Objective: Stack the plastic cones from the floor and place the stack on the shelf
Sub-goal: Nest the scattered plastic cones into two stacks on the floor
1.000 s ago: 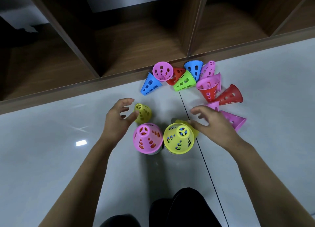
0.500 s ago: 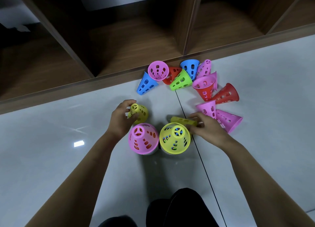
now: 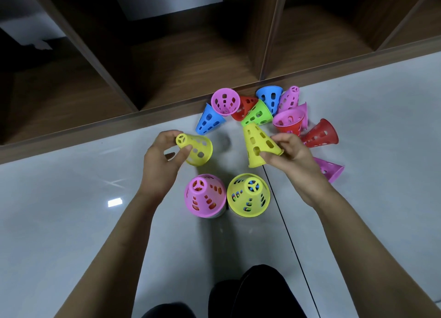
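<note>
My left hand (image 3: 163, 159) pinches the narrow top of a yellow cone (image 3: 196, 149), lifted off the floor. My right hand (image 3: 294, 160) grips a second yellow cone (image 3: 257, 146) by its wide rim, tip pointing away from me. Two upright stacks stand on the floor below my hands: one topped by a pink cone (image 3: 205, 196), one topped by a yellow cone (image 3: 248, 194). Several loose cones lie by the shelf edge, among them a blue cone (image 3: 208, 121), a green cone (image 3: 257, 113) and a red cone (image 3: 321, 135).
A dark wooden shelf (image 3: 191, 55) with open compartments runs along the far side, its front edge (image 3: 95, 131) at floor level. The glossy grey floor (image 3: 59, 222) spreads to the left and right. My dark trousers (image 3: 250, 291) show at the bottom.
Both hands have closed on yellow cones and lifted them off the floor. The right hand's cone, lying flat before, is now raised with its tip pointing away.
</note>
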